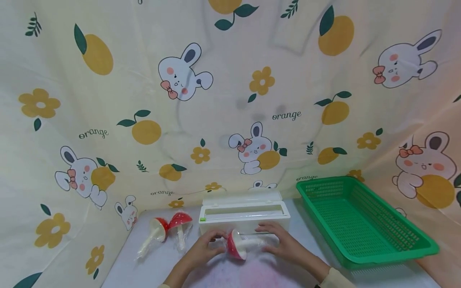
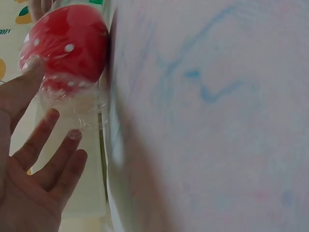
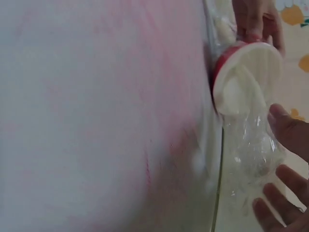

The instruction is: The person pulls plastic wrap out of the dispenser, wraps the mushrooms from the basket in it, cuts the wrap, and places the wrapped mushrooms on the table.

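A red-capped toy mushroom with white dots lies on its side on the table, loosely wrapped in clear plastic film, its pale stem pointing right. My left hand is at the cap side; in the left wrist view its thumb touches the red cap while the other fingers stand apart beside the film. Around the stem end, my right hand has its fingers spread beside the crumpled clear film. Just behind the mushroom stands a white cling film dispenser box with its lid raised.
Two more red-capped mushrooms in clear film, one and another, lie at the left on the white table. At the right stands a green plastic basket. A cloth printed with rabbits and oranges hangs behind and along the sides.
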Demonstrator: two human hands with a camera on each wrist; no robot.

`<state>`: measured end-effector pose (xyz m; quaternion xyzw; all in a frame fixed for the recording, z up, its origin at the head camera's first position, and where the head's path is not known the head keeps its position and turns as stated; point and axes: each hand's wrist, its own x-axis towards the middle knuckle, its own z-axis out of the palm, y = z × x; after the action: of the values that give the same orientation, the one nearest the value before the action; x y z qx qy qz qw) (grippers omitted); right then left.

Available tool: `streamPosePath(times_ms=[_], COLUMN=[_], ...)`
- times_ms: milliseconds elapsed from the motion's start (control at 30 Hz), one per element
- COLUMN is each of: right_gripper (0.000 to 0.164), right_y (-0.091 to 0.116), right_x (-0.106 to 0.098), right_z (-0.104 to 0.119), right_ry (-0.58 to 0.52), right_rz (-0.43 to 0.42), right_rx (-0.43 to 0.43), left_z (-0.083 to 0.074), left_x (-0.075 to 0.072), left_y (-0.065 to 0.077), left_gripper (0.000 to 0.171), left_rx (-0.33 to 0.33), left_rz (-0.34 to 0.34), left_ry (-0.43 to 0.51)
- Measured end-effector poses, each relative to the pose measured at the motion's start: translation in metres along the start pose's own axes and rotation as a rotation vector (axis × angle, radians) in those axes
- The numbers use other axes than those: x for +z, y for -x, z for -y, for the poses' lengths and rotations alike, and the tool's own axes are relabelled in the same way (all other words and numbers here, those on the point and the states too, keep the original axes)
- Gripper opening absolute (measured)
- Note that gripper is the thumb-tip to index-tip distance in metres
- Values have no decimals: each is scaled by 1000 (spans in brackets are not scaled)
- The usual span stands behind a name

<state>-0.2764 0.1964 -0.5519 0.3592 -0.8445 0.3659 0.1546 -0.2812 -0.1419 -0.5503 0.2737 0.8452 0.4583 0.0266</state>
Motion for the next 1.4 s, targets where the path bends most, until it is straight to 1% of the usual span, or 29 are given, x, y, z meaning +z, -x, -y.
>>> streamPosePath(times_ms=[33,133,233,267,367,467,633,733,900,1033,1133,1233,1267,1333,1400], right_gripper=[58,58,51,47,35,28,22,19,17,17,18,22,23,27,33], right_y=[-2,-7,-9,-9,-10,-13,-15,-14,-13,-14,-14,-11,-10,-7,-4], right_x=[1,5,8,9,11,12,14,16,18,17,17,16,15,13,12], right_z=[-1,-3,-7,-7,-9,-9,-6,-6,-6,-6,-6,-6,-6,-5,-3], right_ry=[-6,-81,-129,-130,-104,-111,-163,-198,-229,-221,-171,-110,-109,-127,-170], right_rz=[29,100,129,127,120,117,114,105,90,88,97,98,96,91,88], right_rx=[19,74,107,115,150,202,257,263,262,266,269,238,220,182,142], left_z=[1,3,5,5,2,0,-3,-6,-10,-12,-13,-12,-12,-12,-13], left_x=[1,6,11,13,15,16,19,20,22,21,22,23,24,24,23], left_y=[-1,-2,-4,-5,-7,-10,-12,-14,-16,-17,-17,-16,-15,-14,-13], left_gripper=[38,48,51,50,44,35,21,18,20,20,19,18,18,18,20], left_rx=[18,53,62,53,20,0,17,12,-19,-46,-73,-80,-75,-65,-51], left_rz=[-2,-4,-15,-20,-58,-107,-178,-195,-197,-206,-207,-213,-218,-229,-238], left_ry=[-9,-22,-1,4,12,5,-21,-25,-28,-53,-65,-52,-45,-26,-7])
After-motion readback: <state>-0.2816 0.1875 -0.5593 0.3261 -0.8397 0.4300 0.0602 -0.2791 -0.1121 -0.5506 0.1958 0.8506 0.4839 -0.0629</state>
